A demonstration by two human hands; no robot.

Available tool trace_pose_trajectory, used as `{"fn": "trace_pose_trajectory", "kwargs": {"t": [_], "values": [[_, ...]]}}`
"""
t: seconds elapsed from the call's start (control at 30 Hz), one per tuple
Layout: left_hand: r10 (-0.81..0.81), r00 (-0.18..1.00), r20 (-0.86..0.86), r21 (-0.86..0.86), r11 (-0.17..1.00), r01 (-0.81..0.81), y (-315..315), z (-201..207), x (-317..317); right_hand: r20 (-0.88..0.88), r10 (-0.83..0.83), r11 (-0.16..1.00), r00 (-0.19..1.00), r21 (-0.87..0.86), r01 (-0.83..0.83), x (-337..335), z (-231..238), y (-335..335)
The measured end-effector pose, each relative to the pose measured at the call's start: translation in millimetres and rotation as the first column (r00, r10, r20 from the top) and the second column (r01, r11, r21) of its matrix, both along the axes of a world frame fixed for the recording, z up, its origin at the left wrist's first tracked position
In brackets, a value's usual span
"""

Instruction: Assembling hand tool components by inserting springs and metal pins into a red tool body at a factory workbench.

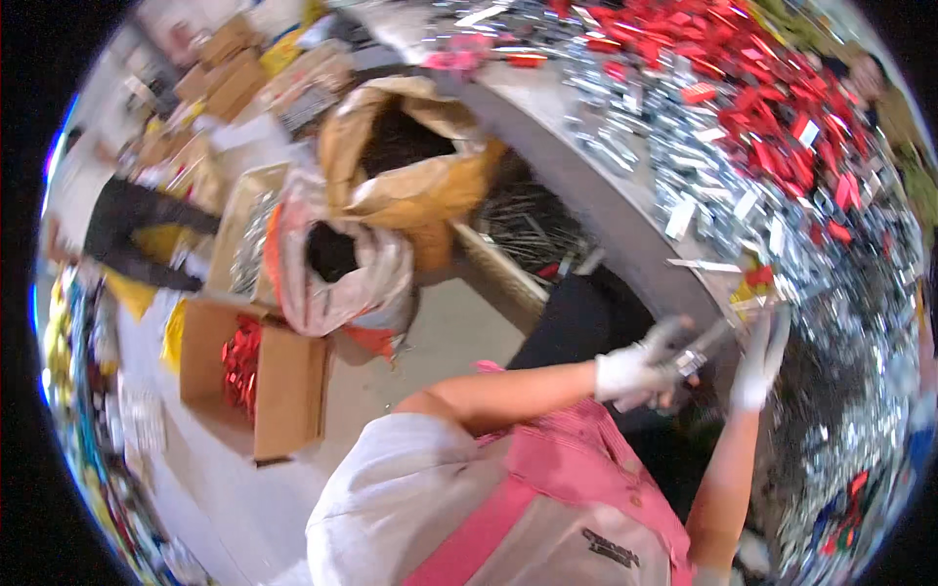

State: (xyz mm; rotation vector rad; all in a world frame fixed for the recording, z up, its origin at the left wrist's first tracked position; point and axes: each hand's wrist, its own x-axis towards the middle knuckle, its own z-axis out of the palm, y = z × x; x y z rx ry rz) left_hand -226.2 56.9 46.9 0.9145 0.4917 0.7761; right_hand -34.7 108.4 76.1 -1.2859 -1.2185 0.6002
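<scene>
My left hand (633, 373), in a white glove with the fingertips bare, is closed on a small shiny silver metal piece (690, 362) beside the table edge. Motion smears its fingers somewhat. To its right, my right hand (758, 369), gloved too, points its stretched fingers over the table. Just past those fingertips lies a small blurred red and yellow thing (754, 281); whether they touch it I cannot make out. A thin pale strip (705, 265) lies near the edge. Silver metal pieces (684, 181) and red ones (728, 88) are heaped beyond.
The table's grey edge (586, 186) runs diagonally past me. On the left stand an open orange sack (430, 190), a white sack (376, 273) and a cardboard box (288, 391) with red pieces. A person in dark trousers (137, 225) is at the far left; another person (894, 117) is across the table.
</scene>
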Motion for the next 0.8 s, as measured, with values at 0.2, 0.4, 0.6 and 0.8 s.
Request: {"fn": "trace_pose_trajectory", "kwargs": {"t": [0.2,0.4,0.6,0.8], "values": [[0.214,0.976,-0.046,-0.23,0.948,-0.219,1.9,4.1,-21.5,0.983,0.075,0.983,0.165,-0.101,0.152,5.7,19.0,110.2],[0.165,0.984,-0.062,-0.212,0.962,-0.174,5.9,7.3,-22.9,0.928,0.066,0.979,0.366,-0.13,0.154,52.0,9.4,84.2],[0.078,0.958,-0.277,0.02,0.997,-0.075,13.9,25.4,-10.2,0.546,0.257,0.953,0.798,-0.003,-0.304,60.5,52.8,7.4],[0.07,0.917,-0.391,0.199,0.98,0.01,15.2,33.2,3.3,0.454,0.356,0.918,0.816,-0.008,-0.396,52.8,61.6,-56.5]]}}
